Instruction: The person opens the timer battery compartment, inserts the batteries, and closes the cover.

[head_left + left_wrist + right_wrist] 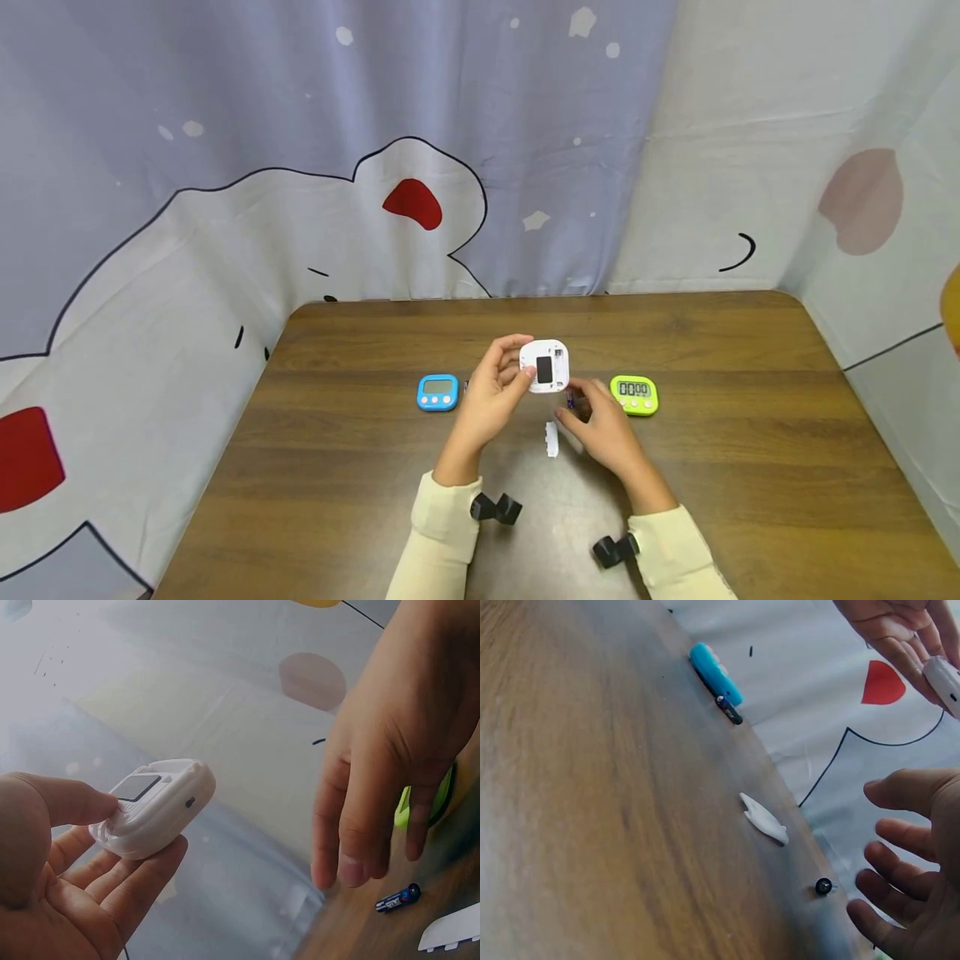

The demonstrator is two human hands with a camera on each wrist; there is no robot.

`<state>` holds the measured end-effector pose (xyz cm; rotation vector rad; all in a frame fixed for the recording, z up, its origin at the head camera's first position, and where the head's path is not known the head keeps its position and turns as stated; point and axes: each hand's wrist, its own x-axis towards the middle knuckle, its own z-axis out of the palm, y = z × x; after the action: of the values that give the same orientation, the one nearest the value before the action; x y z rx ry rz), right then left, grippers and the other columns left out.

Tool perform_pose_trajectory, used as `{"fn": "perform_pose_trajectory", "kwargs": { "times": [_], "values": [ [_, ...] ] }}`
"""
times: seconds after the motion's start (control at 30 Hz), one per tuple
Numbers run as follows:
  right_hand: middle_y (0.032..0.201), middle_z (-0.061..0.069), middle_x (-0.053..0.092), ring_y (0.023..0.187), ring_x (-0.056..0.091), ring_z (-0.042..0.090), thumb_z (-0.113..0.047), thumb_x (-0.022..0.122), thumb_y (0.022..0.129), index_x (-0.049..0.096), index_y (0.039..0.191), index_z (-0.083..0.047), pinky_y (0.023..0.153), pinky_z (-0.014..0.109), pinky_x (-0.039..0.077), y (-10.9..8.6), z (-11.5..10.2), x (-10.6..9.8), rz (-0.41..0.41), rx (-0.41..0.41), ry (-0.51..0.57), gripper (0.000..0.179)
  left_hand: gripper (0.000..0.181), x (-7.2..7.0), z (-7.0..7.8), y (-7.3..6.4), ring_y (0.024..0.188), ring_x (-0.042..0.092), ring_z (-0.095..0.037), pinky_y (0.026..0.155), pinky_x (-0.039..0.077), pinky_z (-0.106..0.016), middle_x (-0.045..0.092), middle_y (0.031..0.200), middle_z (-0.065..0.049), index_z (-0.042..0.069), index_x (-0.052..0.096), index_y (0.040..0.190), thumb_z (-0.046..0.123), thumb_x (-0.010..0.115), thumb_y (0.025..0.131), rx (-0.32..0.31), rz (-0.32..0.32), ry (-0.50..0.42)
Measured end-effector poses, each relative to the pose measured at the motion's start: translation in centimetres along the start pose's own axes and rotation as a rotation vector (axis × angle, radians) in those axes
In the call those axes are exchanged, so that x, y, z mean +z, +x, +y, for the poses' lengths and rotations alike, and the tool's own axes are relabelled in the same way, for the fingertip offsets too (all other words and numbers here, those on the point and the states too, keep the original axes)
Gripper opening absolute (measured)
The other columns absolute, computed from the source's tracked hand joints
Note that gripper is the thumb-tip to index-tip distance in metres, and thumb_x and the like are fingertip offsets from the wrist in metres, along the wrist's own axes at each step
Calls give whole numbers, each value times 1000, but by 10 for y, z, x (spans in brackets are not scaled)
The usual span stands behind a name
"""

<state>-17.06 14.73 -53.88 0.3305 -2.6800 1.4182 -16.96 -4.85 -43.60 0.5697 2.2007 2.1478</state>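
Head view, from the left: a blue timer [437, 392] is lying face up on the wooden table [750, 467], its display showing no digits. Close beside it a dark battery [729, 709] is resting, plain in the right wrist view but mostly hidden by the left hand [491, 396] from above. That hand is gripping a white device [545, 367], thumb on the back and fingers supporting it from beneath, and is holding it up off the table near the middle. The back is facing the head camera, showing a black rectangle and, along the right side, a recess. Below the device, a narrow white cover [552, 439] is lying on the table, its notched edge turning left. Just right of that, a second battery [570, 398] is sitting under the right hand [606, 425], whose fingers are hanging loosely spread and holding nothing; the left wrist view is showing them above the battery, apart from it. Just beyond this hand, a green timer [634, 395] is lying face up, displaying zeros.
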Motion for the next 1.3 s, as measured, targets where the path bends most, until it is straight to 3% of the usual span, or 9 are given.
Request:
{"fn": "perform_pose_trajectory", "kwargs": {
  "times": [0.17,0.4,0.93,1.3],
  "values": [
    [130,19,54,119,53,36,-20,74,86,52,137,-3,97,52,43,2,1,1,14,-28,-41,58,39,0,0,0,102,64,-31,80,55,-37,60,115,-22,-4,44,134,-4,54,97,12,3,6],
    [146,22,41,133,41,40,-11,68,88,39,146,2,107,54,33,4,5,4,-82,-12,-93,66,39,-1,1,1,103,64,-29,80,55,-32,60,116,-22,-2,44,135,-3,54,97,3,-1,0],
    [136,23,52,126,47,40,-1,62,84,50,137,5,106,51,35,9,13,10,-32,-54,-213,55,39,-3,1,0,101,64,-30,78,54,-29,60,115,-24,-4,45,134,-6,54,96,11,22,-24],
    [130,25,55,122,49,42,2,65,83,54,131,9,105,53,36,10,13,12,-25,-58,-225,49,39,-4,4,-2,100,64,-31,77,55,-31,60,115,-24,-4,44,134,-7,53,96,-2,16,-22]
  ]
}}
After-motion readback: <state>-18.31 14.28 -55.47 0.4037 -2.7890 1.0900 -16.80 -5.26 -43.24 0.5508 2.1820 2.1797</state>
